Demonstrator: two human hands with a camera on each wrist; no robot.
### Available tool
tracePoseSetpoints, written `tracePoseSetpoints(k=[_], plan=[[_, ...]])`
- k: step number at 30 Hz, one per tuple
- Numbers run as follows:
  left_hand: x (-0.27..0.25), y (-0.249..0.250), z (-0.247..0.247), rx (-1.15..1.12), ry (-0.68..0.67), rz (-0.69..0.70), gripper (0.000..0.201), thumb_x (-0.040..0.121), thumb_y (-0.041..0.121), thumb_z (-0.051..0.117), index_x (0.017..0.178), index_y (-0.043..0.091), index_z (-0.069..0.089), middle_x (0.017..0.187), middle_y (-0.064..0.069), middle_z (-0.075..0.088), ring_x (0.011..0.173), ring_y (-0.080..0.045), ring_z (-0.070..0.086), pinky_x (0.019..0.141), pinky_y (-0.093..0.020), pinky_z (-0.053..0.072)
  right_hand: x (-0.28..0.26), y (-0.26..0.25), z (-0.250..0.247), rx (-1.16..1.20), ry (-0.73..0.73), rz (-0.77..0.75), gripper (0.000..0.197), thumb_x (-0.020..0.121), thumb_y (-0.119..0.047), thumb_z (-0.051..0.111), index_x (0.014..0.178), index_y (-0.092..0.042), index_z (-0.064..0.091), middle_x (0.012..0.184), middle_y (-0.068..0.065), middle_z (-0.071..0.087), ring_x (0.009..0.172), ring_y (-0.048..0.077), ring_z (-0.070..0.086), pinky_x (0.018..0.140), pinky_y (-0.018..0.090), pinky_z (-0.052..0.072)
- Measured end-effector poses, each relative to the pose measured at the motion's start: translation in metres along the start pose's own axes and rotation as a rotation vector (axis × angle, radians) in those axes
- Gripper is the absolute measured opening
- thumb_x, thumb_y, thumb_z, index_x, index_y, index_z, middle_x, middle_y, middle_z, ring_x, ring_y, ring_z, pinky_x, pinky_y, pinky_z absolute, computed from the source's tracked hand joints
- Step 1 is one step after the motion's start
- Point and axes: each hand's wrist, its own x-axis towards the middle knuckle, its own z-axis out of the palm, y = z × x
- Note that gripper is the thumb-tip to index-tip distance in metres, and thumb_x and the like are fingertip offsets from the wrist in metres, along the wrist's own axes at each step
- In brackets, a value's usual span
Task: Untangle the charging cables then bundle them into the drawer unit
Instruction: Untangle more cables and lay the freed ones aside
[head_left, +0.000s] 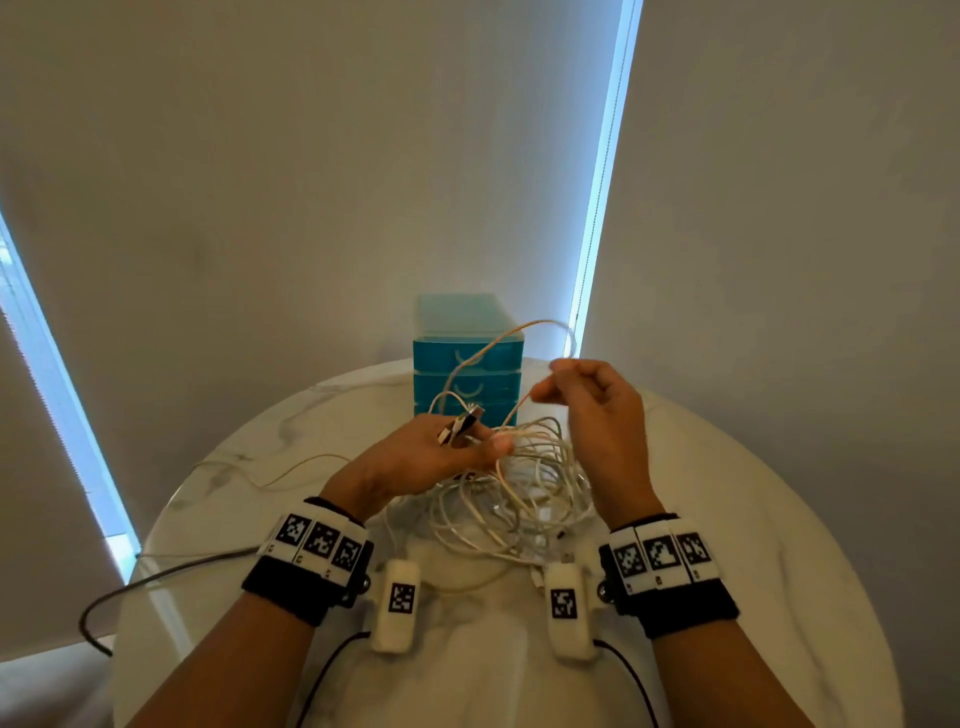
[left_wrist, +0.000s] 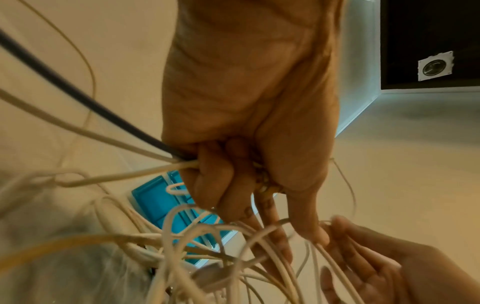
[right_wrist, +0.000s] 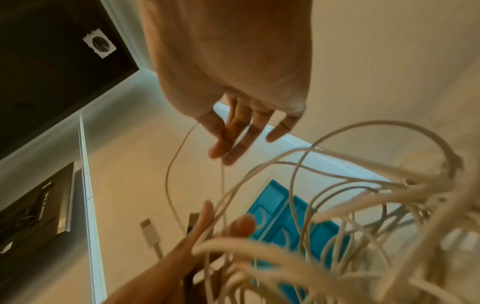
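Note:
A tangle of white charging cables (head_left: 524, 499) lies on the round marble table (head_left: 753, 519) between my hands. My left hand (head_left: 478, 441) grips several strands and USB plugs (head_left: 462, 423); in the left wrist view its fingers (left_wrist: 223, 185) curl round white and dark cables. My right hand (head_left: 545, 387) is raised and pinches one thin white cable (head_left: 519, 332) that arches up over the drawers. In the right wrist view that cable (right_wrist: 174, 164) hangs from the fingers (right_wrist: 239, 131). The blue drawer unit (head_left: 467, 358) stands behind the hands with its three drawers closed.
A dark cable (head_left: 109, 597) loops off the table's left edge, and a thin pale cable (head_left: 291, 467) trails across the left side. The wall stands close behind the drawer unit. A loose white plug (right_wrist: 150, 232) sticks out beside my left hand.

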Motion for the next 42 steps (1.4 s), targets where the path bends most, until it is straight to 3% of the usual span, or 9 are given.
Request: tracePoseSetpoints(k=[2, 6, 9, 13, 19, 23, 28, 32, 42], plan=[[0.001, -0.001, -0.002, -0.035, 0.046, 0.0, 0.034, 0.098, 0.052, 0.072, 0.104, 0.021, 0.085, 0.084, 0.011, 0.081, 0.071, 0.007, 0.069, 0.062, -0.008, 0.045, 0.006, -0.001, -0.008, 0.132, 0.111, 0.013, 0.02, 0.108, -0.022, 0.062, 0.108, -0.005, 0.073, 0.088, 0.006, 0.082, 0.087, 0.014, 0.078, 0.083, 0.028, 0.054], [0.005, -0.007, -0.007, -0.087, 0.09, 0.035, 0.027, 0.098, 0.048, 0.073, 0.102, 0.025, 0.086, 0.093, 0.007, 0.083, 0.08, 0.004, 0.074, 0.075, -0.013, 0.054, 0.01, 0.003, -0.008, 0.305, 0.126, 0.137, 0.021, 0.111, -0.021, 0.056, 0.104, -0.009, 0.071, 0.097, 0.013, 0.082, 0.092, 0.02, 0.08, 0.083, 0.033, 0.058], [0.003, -0.005, -0.005, -0.162, 0.12, 0.006, 0.034, 0.102, 0.05, 0.067, 0.107, 0.022, 0.085, 0.083, 0.009, 0.079, 0.057, 0.008, 0.062, 0.05, -0.005, 0.042, 0.008, 0.004, -0.007, 0.491, 0.106, 0.238, 0.02, 0.112, -0.018, 0.054, 0.117, -0.004, 0.067, 0.106, 0.017, 0.082, 0.103, 0.025, 0.081, 0.086, 0.031, 0.062], [0.004, -0.004, -0.002, -0.266, 0.22, 0.062, 0.03, 0.103, 0.04, 0.071, 0.107, 0.013, 0.083, 0.07, 0.015, 0.072, 0.052, 0.007, 0.057, 0.049, -0.005, 0.04, 0.008, 0.005, -0.004, 0.687, 0.043, 0.26, 0.031, 0.113, -0.017, 0.052, 0.134, 0.004, 0.059, 0.117, 0.018, 0.08, 0.113, 0.026, 0.078, 0.094, 0.033, 0.063], [0.006, -0.003, -0.007, -0.439, 0.454, 0.135, 0.026, 0.103, 0.021, 0.072, 0.112, -0.003, 0.078, 0.097, -0.009, 0.077, 0.047, 0.006, 0.057, 0.05, -0.004, 0.043, -0.004, 0.021, 0.011, 0.045, -0.38, 0.321, 0.035, 0.099, -0.017, 0.075, 0.129, -0.005, 0.06, 0.107, 0.013, 0.083, 0.106, 0.024, 0.08, 0.105, 0.044, 0.06], [0.008, -0.012, -0.018, -0.517, 0.554, 0.076, 0.028, 0.097, 0.044, 0.078, 0.113, 0.021, 0.081, 0.113, -0.001, 0.082, 0.045, -0.001, 0.043, 0.045, -0.019, 0.035, -0.01, 0.021, 0.008, -0.19, -0.541, 0.303, 0.019, 0.104, -0.019, 0.07, 0.118, -0.006, 0.073, 0.098, 0.009, 0.084, 0.095, 0.023, 0.082, 0.091, 0.03, 0.065], [0.008, -0.012, -0.021, -0.603, 0.504, 0.069, 0.032, 0.096, 0.045, 0.079, 0.118, 0.022, 0.079, 0.116, -0.001, 0.082, 0.048, -0.008, 0.028, 0.044, -0.022, 0.025, -0.011, 0.02, 0.016, -0.279, -0.368, 0.03, 0.017, 0.102, -0.037, 0.073, 0.112, -0.024, 0.073, 0.098, -0.001, 0.08, 0.085, 0.017, 0.081, 0.075, 0.035, 0.067], [0.007, -0.009, -0.015, -0.546, 0.452, 0.078, 0.032, 0.096, 0.046, 0.078, 0.119, 0.023, 0.078, 0.115, -0.002, 0.082, 0.049, -0.011, 0.028, 0.044, -0.024, 0.025, -0.015, 0.024, 0.025, -0.233, -0.376, 0.043, 0.034, 0.093, -0.047, 0.082, 0.115, -0.027, 0.066, 0.103, 0.0, 0.08, 0.093, 0.016, 0.08, 0.08, 0.045, 0.069], [0.005, -0.005, -0.012, -0.419, 0.395, 0.046, 0.037, 0.094, 0.054, 0.078, 0.104, 0.018, 0.082, 0.074, 0.006, 0.073, 0.05, -0.01, 0.033, 0.047, -0.025, 0.028, -0.012, 0.008, 0.017, 0.013, -0.311, -0.002, 0.019, 0.107, -0.013, 0.06, 0.113, -0.015, 0.078, 0.089, 0.007, 0.076, 0.084, 0.013, 0.072, 0.077, 0.022, 0.059]])
